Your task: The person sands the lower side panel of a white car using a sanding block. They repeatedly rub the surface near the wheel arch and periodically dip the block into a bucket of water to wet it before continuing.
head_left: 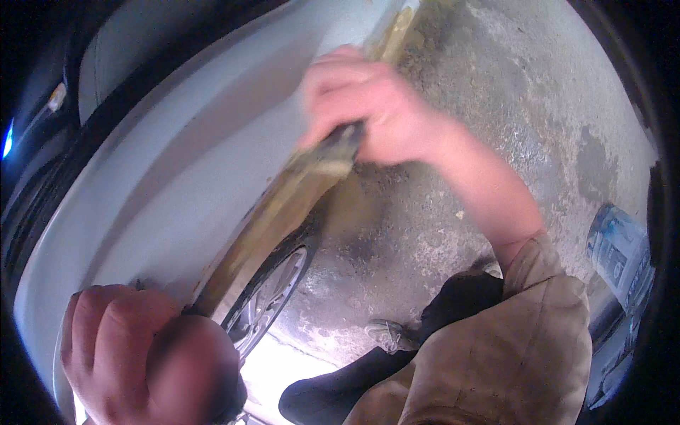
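My right hand [375, 106] is at the upper middle, smeared by motion, with its fingers curled down over a dark block-like object [343, 138] whose kind I cannot make out. That object lies against the yellowish-brown lower edge [273, 212] of a pale car body panel [205, 149]. At the lower left, close to the camera, my left hand [120, 343] has its fingers curled by the near end of this edge. A blurred round shape with a dark rim covers part of the left hand, so what it grips is hidden.
A wheel with a spoked rim [273, 294] shows below the brown edge. Stained concrete floor [510, 92] spreads to the right. A blue and white tub [616, 248] stands at the far right. My dark-clad legs [347, 386] and tan sleeve [496, 347] fill the lower right.
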A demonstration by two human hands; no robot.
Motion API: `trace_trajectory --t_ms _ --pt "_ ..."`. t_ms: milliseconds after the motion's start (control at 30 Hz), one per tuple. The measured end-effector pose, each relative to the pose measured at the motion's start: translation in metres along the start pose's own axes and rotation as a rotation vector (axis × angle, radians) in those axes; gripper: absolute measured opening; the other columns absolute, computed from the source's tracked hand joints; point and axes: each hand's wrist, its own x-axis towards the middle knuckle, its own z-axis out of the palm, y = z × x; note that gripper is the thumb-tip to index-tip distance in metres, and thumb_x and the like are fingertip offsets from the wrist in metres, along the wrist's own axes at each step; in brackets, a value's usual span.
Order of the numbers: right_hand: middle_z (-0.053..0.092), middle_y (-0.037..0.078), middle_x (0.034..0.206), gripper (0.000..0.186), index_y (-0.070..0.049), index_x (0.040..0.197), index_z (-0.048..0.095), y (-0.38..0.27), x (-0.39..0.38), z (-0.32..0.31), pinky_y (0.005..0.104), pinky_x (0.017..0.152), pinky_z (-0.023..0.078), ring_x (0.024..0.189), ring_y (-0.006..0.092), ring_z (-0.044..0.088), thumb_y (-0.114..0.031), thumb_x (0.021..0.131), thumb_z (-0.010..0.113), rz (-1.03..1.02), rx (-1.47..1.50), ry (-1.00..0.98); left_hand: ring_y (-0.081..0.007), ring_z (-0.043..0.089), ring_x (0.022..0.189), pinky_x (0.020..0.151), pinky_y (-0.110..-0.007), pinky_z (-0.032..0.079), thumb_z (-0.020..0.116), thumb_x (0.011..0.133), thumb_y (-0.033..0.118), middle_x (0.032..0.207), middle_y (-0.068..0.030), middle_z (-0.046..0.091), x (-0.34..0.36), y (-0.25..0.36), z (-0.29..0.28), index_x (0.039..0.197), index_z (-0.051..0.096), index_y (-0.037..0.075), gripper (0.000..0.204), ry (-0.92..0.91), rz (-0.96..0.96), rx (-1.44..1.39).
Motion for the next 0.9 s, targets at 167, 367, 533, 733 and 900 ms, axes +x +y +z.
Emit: trace_trajectory --t_ms 167,367,533,733,900 --pt "0.062 -0.004 0.087 0.024 -0.017 0.085 0.076 -0.011 0.015 0.008 0.0344 0.088 0.044 0.088 0.0184 0.063 -0.009 0.065 0.085 -0.019 0.082 -0.048 -0.0308 0.064 0.079 0.067 -0.044 0.056 0.075 0.078 0.025 0.092 -0.0123 0.062 0.001 0.007 -0.003 0.095 0.068 0.012 0.022 -0.032 -0.062 -0.053" --pt "0.063 -0.003 0.086 0.018 -0.017 0.082 0.073 -0.027 0.024 0.021 0.0366 0.089 0.044 0.09 0.0191 0.065 -0.014 0.068 0.084 -0.043 0.123 -0.012 -0.0342 0.055 0.077 0.064 -0.048 0.044 0.079 0.057 0.016 0.09 -0.0134 0.053 -0.002 0.012 0.003 0.092 0.062 0.009 0.04 -0.057 -0.154 -0.11" --pt "0.062 -0.003 0.083 0.018 -0.016 0.082 0.072 -0.022 0.023 0.016 0.0378 0.088 0.044 0.087 0.0207 0.065 -0.014 0.07 0.085 0.041 0.067 -0.012 -0.0342 0.055 0.077 0.064 -0.047 0.044 0.079 0.056 0.016 0.088 -0.0139 0.052 -0.002 0.015 0.0 0.09 0.063 0.008 0.039 -0.026 -0.153 -0.073" --pt "0.061 -0.001 0.086 0.025 -0.014 0.083 0.068 -0.036 0.034 0.026 0.0377 0.09 0.043 0.09 0.0226 0.063 -0.009 0.064 0.082 -0.101 0.17 -0.042 -0.033 0.055 0.076 0.063 -0.045 0.045 0.08 0.054 0.016 0.089 -0.0133 0.053 -0.001 0.015 0.002 0.09 0.063 0.008 0.041 -0.021 -0.139 -0.074" --pt "0.06 0.0 0.083 0.028 -0.012 0.079 0.061 -0.024 0.027 0.011 0.0375 0.084 0.044 0.083 0.0244 0.062 -0.014 0.071 0.088 0.253 0.099 -0.156 -0.0329 0.056 0.076 0.063 -0.045 0.045 0.081 0.053 0.015 0.089 -0.0133 0.054 -0.002 0.013 0.002 0.09 0.063 0.008 0.041 0.029 -0.129 -0.091"
